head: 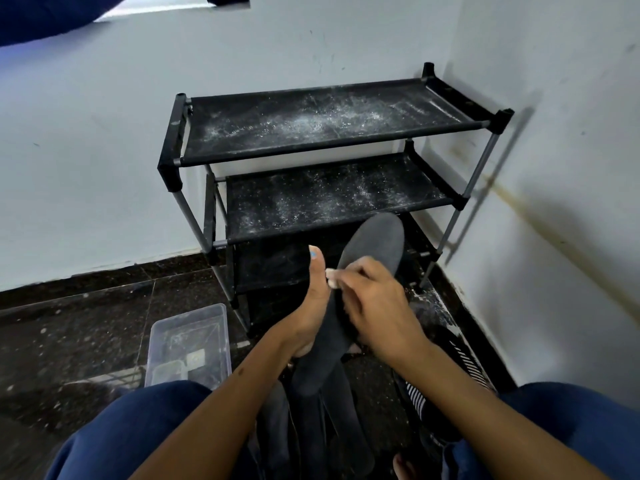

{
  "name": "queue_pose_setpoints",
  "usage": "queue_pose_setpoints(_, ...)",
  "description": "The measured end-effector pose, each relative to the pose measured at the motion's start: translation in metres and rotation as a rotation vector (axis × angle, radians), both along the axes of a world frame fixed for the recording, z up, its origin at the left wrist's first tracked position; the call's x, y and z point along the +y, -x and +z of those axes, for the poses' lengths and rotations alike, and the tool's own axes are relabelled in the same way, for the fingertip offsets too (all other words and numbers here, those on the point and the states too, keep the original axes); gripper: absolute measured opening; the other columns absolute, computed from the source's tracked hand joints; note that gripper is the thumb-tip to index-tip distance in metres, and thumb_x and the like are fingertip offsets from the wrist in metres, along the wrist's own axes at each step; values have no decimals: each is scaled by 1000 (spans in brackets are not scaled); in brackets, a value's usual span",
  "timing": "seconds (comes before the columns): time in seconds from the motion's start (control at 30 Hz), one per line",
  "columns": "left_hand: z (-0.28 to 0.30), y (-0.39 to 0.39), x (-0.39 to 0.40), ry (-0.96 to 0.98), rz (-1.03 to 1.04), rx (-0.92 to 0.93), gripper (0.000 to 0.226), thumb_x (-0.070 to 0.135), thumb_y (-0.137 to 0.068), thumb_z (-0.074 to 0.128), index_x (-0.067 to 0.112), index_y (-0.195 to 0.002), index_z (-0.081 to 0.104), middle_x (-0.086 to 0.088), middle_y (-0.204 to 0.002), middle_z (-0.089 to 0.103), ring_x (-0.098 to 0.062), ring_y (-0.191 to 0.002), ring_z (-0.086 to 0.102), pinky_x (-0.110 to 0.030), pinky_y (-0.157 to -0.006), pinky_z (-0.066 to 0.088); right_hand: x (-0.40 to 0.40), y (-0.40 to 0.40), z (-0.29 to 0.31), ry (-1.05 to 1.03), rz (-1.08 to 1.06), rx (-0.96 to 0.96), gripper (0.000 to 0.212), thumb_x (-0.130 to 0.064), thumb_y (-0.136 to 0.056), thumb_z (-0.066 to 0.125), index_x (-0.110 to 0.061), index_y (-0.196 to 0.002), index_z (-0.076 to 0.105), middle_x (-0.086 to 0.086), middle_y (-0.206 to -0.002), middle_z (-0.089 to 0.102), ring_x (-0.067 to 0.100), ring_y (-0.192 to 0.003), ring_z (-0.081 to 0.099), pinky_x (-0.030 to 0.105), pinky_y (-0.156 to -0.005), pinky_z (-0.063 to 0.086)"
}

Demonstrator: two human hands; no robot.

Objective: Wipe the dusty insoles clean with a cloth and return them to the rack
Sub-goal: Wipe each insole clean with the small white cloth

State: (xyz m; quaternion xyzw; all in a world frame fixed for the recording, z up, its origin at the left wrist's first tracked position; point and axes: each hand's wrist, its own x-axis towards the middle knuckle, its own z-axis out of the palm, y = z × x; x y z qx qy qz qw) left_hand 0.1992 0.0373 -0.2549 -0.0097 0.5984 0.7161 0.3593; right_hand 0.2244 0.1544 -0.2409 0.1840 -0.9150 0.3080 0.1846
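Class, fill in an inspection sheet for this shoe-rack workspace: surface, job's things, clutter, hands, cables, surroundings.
Surface: dark speckled floor, dusty.
Job's things: grey insole held up before the black rack, whose shelves carry white dust; pale cloth pressed on the insole; more insoles between the knees.
Clutter: clear plastic box; striped item.
Hands: left hand supports the insole; right hand grips the cloth.
Cables: nothing seen.
Surroundings: white walls, stained at the right.

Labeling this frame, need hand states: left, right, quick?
Left hand: closed, holding the insole from its left side.
Right hand: fingers curled against the insole, pinching something small and white; probably the cloth, too small to tell.
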Motion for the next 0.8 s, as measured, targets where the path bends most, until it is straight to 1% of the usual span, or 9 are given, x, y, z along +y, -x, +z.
queue_pose_setpoints(0.07,4,-1,1,12,3,1,112,91,-47,10,17,-115,62,-16,-91,71,-32,-86,66,-43,-70,55,1,2,2,9,6,-11,26,-15,-90,51,-10,-108,69,3,-91,57,15,-83,57,21,-70,46)
queue_pose_setpoints(0.13,6,-3,2,10,-66,59,107,88,-48,5,25,-117,57,-13,-78,70,-29,-68,63,-35,-58,53,11,11,7,43,-70,5,25,-16,-92,50,-10,-108,69,4,-92,57,16,-82,58,24,-71,48)
queue_pose_setpoints(0.2,6,-4,3,2,-120,95,100,87,-49,2,35,-117,53,-13,-81,70,-25,-62,62,-32,-54,53,21,20,11,113,-186,27,21,-14,-92,53,-10,-104,70,5,-91,58,16,-79,59,21,-72,47)
queue_pose_setpoints(0.27,5,-3,3,-19,-106,48,96,86,-53,-1,38,-116,53,-13,-86,71,-26,-64,65,-33,-57,55,24,21,11,158,-223,22,20,-10,-91,55,-11,-104,70,3,-90,59,12,-75,58,9,-71,41)
queue_pose_setpoints(0.33,7,-2,3,-87,-18,-61,92,84,-63,-2,35,-115,57,-12,-92,72,-28,-74,68,-40,-67,56,18,16,7,137,-139,-2,21,-8,-90,57,-12,-106,69,2,-91,59,6,-75,55,5,-73,39)
queue_pose_setpoints(0.47,11,6,-5,-197,180,-176,86,76,-82,13,14,-99,71,-13,-97,70,-24,-88,67,-38,-81,53,0,2,0,140,104,-74,23,-8,-87,59,-13,-108,69,0,-93,61,5,-79,59,12,-75,45)
queue_pose_setpoints(0.53,12,5,-8,-205,205,-173,77,69,-88,21,12,-100,70,-12,-94,71,-22,-85,68,-36,-78,54,-1,3,2,140,124,-67,22,-10,-87,59,-12,-106,70,-1,-93,61,6,-80,60,14,-74,46)
queue_pose_setpoints(0.7,10,0,-6,-173,102,-173,71,67,-90,22,13,-112,63,-14,-95,71,-29,-77,68,-46,-70,56,15,15,11,51,-25,33,20,-13,-89,58,-10,-105,69,5,-91,61,16,-80,60,28,-74,50)
queue_pose_setpoints(0.8,8,0,-4,-172,10,-169,83,68,-89,15,5,-120,60,-17,-100,69,-24,-72,66,-38,-64,57,34,26,19,74,-234,87,18,-13,-90,58,-9,-103,70,9,-91,62,20,-76,60,19,-73,45)
